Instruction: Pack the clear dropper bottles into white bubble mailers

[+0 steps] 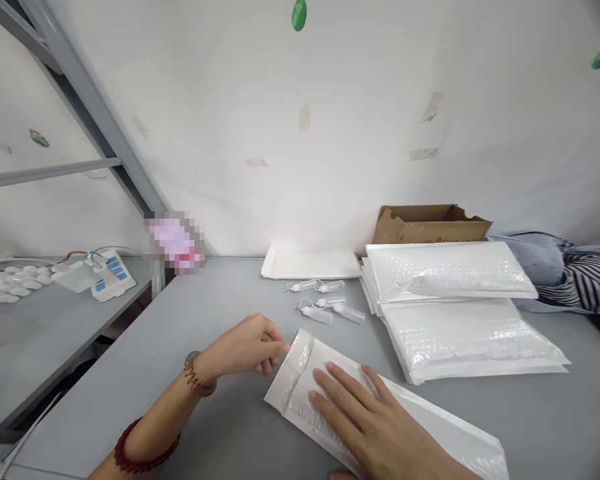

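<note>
A white bubble mailer (445,420) lies slantwise on the grey table in front of me. Its flap end (293,370) points up and to the left. Flat on the mailer rests my right hand (363,417), fingers stretched and somewhat spread. Beside the flap's left edge is my left hand (255,343), its fingers curled in and one fingertip at the edge. Whether those curled fingers hold anything is hidden. Several small clear bottles with white caps (317,313) lie on the table beyond the mailer.
Stacked white bubble mailers (465,333) lie at the right, with a brown cardboard box (430,230) behind them. Another white mailer (313,265) lies by the wall. Striped cloth (593,283) is at far right. On the left table (45,353) sits a power strip (114,275) with wires.
</note>
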`<act>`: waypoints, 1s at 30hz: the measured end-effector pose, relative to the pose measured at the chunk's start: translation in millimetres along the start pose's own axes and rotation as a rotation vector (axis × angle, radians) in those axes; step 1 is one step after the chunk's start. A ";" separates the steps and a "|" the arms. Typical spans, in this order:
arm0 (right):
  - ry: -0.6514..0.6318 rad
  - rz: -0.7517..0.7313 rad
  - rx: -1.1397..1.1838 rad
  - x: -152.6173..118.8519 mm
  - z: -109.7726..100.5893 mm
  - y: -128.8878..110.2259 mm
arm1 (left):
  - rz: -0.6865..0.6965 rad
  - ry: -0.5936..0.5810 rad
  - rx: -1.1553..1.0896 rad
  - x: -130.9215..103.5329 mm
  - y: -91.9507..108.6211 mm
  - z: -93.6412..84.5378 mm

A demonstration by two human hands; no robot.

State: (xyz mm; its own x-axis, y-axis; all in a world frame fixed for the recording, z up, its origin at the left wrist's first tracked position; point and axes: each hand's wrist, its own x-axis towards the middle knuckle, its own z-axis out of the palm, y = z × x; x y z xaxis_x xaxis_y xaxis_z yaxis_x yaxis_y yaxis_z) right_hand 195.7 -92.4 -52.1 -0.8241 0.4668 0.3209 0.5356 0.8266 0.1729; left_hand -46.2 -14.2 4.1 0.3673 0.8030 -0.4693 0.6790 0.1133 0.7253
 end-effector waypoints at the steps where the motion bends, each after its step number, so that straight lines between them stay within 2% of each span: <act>1: -0.016 0.007 0.017 0.5 -0.3 0.1 | 0.000 -0.055 -0.006 2.2 -1.7 1.7; 8: -0.066 0.038 0.100 2.1 -6.0 -0.8 | 0.117 -0.238 -0.123 3.9 5.0 19.3; 10: -0.094 0.050 0.135 2.9 -9.2 -0.9 | 0.126 -0.247 -0.149 4.8 6.0 26.4; 14: -0.128 0.072 0.137 4.8 -12.9 -4.2 | 0.112 -0.129 -0.055 11.2 3.6 40.6; 17: -0.067 0.074 0.023 5.2 -9.4 -8.0 | 0.140 -0.102 0.061 12.9 4.3 45.9; 19: -0.021 0.023 -0.056 5.2 -5.3 -8.9 | 0.193 -0.057 0.181 10.5 6.8 48.2; 21: -0.011 -0.035 -0.110 5.5 -2.0 -7.8 | 0.267 0.067 0.347 6.0 9.4 51.6; 24: -0.008 -0.046 -0.159 6.4 0.4 -4.6 | 0.383 0.231 0.581 -1.1 8.4 61.6; 28: -0.003 -0.016 -0.204 6.6 4.2 -3.9 | 0.564 0.291 0.808 -7.4 -12.8 82.3; 30: -0.023 -0.004 -0.183 7.2 6.0 -4.4 | 0.700 0.391 0.934 -10.4 -30.7 93.2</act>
State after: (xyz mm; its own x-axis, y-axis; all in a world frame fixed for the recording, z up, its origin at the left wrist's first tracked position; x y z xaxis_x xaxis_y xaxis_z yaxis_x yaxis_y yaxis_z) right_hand 186.3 -90.8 -56.2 -0.8291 0.4727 0.2985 0.5552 0.7583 0.3415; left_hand -11.7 -80.6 -60.2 0.7291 0.6619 0.1743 0.6655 -0.7450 0.0456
